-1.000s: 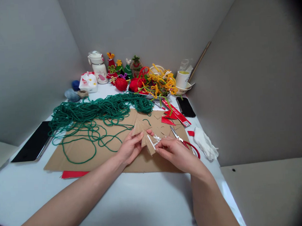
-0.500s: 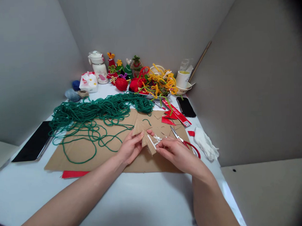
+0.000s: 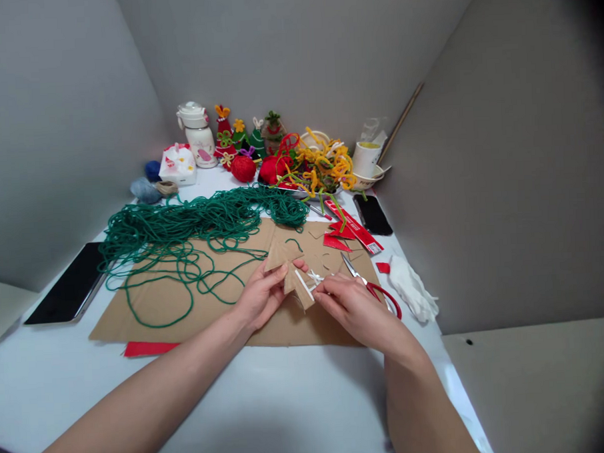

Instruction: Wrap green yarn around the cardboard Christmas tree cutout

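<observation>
My left hand point(image 3: 262, 296) is closed around a small tree-shaped cardboard cutout point(image 3: 299, 291), its thumb on the near face and fingertips showing behind. A narrow white strip point(image 3: 304, 286) lies along the cutout's right side. At the strip's lower end, the thumb and index finger of my right hand point(image 3: 353, 308) pinch together; the exact contact is partly hidden by the fingers. Several loose white strips point(image 3: 315, 277) rest just behind my right fingertips. Red-handled scissors point(image 3: 384, 295) lie beside my right hand, blades pointing away.
Under my hands lies a large cardboard sheet point(image 3: 157, 296). Tangled green yarn point(image 3: 196, 218) spreads over its far left. A tablet point(image 3: 67, 283) is at left, a phone point(image 3: 372, 215) and crumpled white tissue point(image 3: 412, 288) at right. Yarn trees point(image 3: 238, 132) and a bottle point(image 3: 199, 139) stand behind.
My right fingertips have shifted slightly right, uncovering a bit more of the cutout's lower corner. My left hand keeps its hold in the same place.
</observation>
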Motion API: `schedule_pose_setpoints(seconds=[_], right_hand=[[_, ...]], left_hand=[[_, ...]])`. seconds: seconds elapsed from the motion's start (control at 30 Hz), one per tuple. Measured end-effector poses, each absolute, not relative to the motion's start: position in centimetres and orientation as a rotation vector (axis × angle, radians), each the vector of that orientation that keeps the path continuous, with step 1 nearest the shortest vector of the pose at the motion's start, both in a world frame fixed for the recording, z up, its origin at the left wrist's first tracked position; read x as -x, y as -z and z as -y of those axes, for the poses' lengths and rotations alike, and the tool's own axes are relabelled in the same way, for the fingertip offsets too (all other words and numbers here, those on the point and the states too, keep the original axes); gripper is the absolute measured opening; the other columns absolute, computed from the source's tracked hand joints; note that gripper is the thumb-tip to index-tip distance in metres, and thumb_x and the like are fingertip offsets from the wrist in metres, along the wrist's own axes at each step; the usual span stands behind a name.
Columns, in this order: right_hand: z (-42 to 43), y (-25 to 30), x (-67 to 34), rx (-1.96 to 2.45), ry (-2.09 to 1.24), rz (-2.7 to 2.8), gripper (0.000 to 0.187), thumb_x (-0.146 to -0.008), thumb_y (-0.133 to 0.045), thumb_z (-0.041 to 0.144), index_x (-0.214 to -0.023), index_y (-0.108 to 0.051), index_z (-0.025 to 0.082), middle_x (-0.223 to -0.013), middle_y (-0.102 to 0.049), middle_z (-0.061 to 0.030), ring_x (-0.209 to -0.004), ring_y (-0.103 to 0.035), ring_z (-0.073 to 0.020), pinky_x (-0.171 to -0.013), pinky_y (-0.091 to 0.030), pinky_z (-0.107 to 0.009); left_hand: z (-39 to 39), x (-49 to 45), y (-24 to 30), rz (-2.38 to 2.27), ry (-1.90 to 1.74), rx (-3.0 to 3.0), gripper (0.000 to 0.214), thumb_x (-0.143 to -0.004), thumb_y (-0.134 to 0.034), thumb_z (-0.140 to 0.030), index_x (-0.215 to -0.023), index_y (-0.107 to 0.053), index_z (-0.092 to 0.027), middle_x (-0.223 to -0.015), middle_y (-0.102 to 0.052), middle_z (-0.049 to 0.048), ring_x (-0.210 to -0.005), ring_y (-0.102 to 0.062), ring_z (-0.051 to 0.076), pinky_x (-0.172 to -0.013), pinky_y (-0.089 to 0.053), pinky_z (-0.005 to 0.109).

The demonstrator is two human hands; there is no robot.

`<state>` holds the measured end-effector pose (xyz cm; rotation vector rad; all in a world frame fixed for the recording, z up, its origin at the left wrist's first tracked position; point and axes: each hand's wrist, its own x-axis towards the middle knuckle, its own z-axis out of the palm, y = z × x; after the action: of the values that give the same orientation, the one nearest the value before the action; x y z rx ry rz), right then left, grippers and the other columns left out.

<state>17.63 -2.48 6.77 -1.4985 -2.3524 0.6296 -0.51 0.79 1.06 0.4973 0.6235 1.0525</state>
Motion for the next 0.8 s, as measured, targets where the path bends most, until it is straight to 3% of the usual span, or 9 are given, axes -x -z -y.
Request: schedule_pose_setpoints(seconds=[0.2,0.4,0.8], right_hand=[[2.6,-7.2,-17.5,1.501,-0.36,2.327,0.01,-0.088,-0.052,0.023,-0.082,-0.06,0.024,-0.082,-0.064,0.0014,-0.085,-0.052,-0.0168,-0.075,-0.03,-0.032],[3.0,-7.6,-17.2,1.381,-0.111,2.446,0.018,-0.09,-0.049,0.022,-0.078,-0.062,0.021,-0.076,-0.063,-0.0009,-0.08,-0.05,-0.0171,-0.072,-0.027,-0.033],[3.0,-7.2,-16.4,1.41,0.104,2.524,0.019,-0.089,-0.047,0.016,-0.073,-0.057,0.018,-0.072,-0.06,-0.0027,-0.08,-0.048,-0.0186,-0.071,-0.025,-0.035]], left_hand=[[-1.0,0.5,-1.0,-0.606,-1.085,-0.511,0.024,-0.079,-0.063,-0.022,-0.101,-0.062,-0.012,-0.098,-0.069,0.0112,-0.09,-0.064,0.02,-0.085,-0.049,0.038],[-1.1,0.5,-0.8,-0.603,-1.107,-0.5,0.025,-0.079,-0.063,-0.021,-0.102,-0.061,-0.012,-0.099,-0.069,0.0106,-0.094,-0.063,0.019,-0.09,-0.047,0.037],[-0.9,0.5,-1.0,-0.618,-1.101,-0.504,0.028,-0.078,-0.064,-0.023,-0.104,-0.06,-0.013,-0.098,-0.069,0.0102,-0.092,-0.064,0.019,-0.088,-0.047,0.035]])
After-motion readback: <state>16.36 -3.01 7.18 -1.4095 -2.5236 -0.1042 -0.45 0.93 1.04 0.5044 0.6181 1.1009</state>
